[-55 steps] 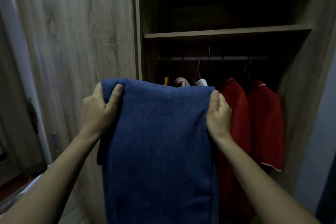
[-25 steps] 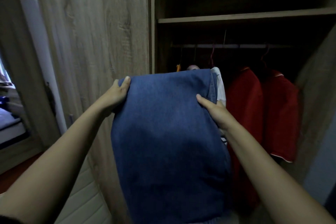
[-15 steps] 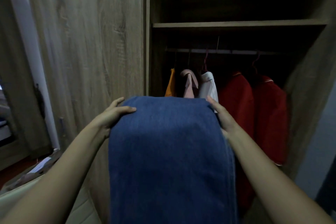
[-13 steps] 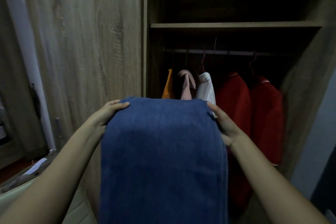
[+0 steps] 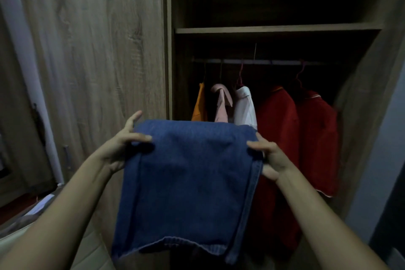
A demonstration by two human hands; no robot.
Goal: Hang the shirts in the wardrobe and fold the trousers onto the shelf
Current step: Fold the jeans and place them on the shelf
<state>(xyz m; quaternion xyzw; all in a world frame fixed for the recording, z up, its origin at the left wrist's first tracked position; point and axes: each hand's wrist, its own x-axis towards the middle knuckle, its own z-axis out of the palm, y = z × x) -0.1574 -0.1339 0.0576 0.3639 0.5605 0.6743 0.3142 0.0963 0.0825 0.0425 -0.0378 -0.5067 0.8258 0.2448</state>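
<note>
**Now a shorter bundle, held well below the shelf**

Half a second back the blue trousers (image 5: 188, 182) ran off the bottom of the frame. Their lower edge now shows in the lower middle, so the cloth hangs as a shorter, doubled panel. The left hand (image 5: 118, 149) pinches the upper left corner of the fold, with the thumb laid over the front and one finger pointing up behind it. The right hand (image 5: 269, 160) grips the upper right corner, thumb on the front and fingers hidden behind the denim.

The trousers hang mid-frame before the open wardrobe (image 5: 361, 116), partly covering the shirts (image 5: 278, 138) that hang from the rail (image 5: 263, 62) at centre right. The shelf (image 5: 274, 28) runs across the upper right, well above the bundle, and whatever lies on it is lost in the dark. The closed door (image 5: 98, 50) fills the upper left.

My reading is that the folding is far along. Perhaps one more fold is left, then a lift onto that shelf.
</note>
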